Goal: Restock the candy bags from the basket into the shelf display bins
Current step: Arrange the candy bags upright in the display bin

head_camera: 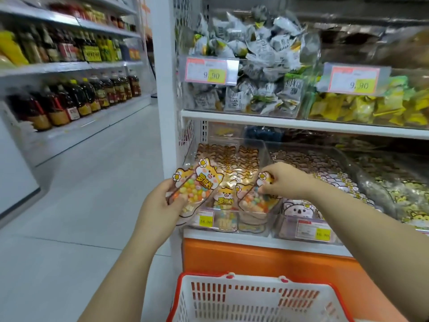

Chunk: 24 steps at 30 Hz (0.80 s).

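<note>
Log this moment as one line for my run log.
left hand: holds candy bags | right hand: pinches another bag at display bin | basket: below shelf

Lighting brightly and evenly from overhead, in cool white. Washing out the pale floor (92, 194) at left and the white basket (253, 296) at bottom. Glaring in streaks off the clear bins (260, 145) and tag covers (232, 69). Leaving the space under the shelf (301, 123) in shade. Smearing with motion blur at upper right. Softening the bottles (76, 101) at left, print unreadable. Bowing the shelf and post (163, 89) toward the borders. Keeping the bags (199, 187) at centre fairly sharp.
</note>
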Available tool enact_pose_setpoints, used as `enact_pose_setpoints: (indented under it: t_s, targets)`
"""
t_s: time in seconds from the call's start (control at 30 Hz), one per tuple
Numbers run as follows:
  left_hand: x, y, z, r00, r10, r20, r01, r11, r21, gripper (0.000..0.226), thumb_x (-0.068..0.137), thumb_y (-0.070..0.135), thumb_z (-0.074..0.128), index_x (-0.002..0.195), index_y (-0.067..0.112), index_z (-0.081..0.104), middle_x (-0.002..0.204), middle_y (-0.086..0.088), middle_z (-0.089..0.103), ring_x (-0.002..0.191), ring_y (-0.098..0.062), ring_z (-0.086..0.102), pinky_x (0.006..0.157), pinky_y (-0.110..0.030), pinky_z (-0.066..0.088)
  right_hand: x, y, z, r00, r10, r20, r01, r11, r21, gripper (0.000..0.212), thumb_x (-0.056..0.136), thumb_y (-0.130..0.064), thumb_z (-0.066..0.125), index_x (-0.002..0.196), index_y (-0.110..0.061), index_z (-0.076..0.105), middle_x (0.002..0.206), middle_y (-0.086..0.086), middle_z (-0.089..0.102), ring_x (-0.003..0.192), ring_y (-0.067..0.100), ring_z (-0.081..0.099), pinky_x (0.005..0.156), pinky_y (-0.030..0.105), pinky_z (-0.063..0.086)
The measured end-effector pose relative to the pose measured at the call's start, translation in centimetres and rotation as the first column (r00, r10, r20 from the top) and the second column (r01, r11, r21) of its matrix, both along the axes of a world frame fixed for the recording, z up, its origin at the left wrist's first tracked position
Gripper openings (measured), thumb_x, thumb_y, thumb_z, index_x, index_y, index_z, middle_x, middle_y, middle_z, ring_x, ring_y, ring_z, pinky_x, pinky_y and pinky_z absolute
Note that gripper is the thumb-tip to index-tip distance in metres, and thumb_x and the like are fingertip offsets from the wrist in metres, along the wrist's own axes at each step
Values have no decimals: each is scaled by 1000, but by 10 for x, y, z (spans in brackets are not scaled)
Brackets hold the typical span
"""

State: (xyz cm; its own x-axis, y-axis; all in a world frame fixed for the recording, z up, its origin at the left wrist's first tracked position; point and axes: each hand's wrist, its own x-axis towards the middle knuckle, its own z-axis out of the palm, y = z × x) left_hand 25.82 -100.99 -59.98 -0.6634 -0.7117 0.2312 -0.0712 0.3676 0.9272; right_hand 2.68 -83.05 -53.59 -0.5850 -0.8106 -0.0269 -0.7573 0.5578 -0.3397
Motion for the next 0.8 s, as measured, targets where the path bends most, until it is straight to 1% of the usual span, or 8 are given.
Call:
enact_pose_setpoints:
  t_s: [0.1,0.23,0.3,0.43,0.5,0.6,0.7,0.8]
  targets:
    - [2,-2,4,997,65,-30,-65,998,-4,28,96,8,59,118,24,64,109,14,70,101,-3,66,75,-16,49,-2,-13,-4,992,-28,-126,40,995,96,42,86,-31,72,127,-24,64,88,-5,64,84,17,59,75,28,45]
    - [6,1,6,994,105,-44,-105,994,9,26,97,8,58,113,29,63,103,20,68,95,3,65,66,-7,44,9,-29,-1,960,-10,-282,55,987,154,48,87,-30,67,134,-30,59,122,3,67,110,25,63,90,36,53]
    - [6,2,6,990,132,-52,-131,991,24,25,97,9,58,114,26,63,106,16,69,98,-2,66,67,-10,45,18,-40,4,958,30,-285,13,989,148,51,86,-30,68,136,-30,57,130,2,64,116,25,61,93,42,54]
    - [6,5,9,981,189,-51,-188,982,28,25,98,11,57,119,23,62,110,11,69,100,-7,66,69,-14,47,32,-74,0,962,152,-225,-113,978,177,52,85,-29,73,134,-25,58,117,0,66,107,22,62,89,42,54]
    - [6,6,11,977,208,-46,-207,978,29,25,98,12,56,120,23,62,110,11,68,99,-6,66,67,-12,47,33,-90,-19,957,177,-230,-109,953,281,44,84,-22,72,126,-25,61,109,0,66,101,24,62,84,41,55]
    - [6,6,12,977,209,-38,-207,978,36,24,98,12,56,118,23,62,108,13,69,98,-4,66,67,-11,48,29,-100,-55,949,193,-249,-86,918,387,42,83,-16,65,123,-26,59,116,5,66,102,28,62,80,36,54]
    - [6,5,12,983,180,-34,-178,982,58,23,99,12,56,114,28,61,102,21,66,93,3,64,62,-6,48,29,-93,-61,937,168,-305,-73,951,300,43,83,-27,68,124,-26,54,117,2,64,104,26,61,79,35,51]
    - [4,4,11,986,163,-39,-158,982,102,24,98,13,58,114,30,61,102,23,66,91,7,62,60,-1,46,35,-82,-47,984,42,-176,-62,992,-112,46,83,-47,71,123,-28,57,110,-9,64,98,16,61,84,37,54]
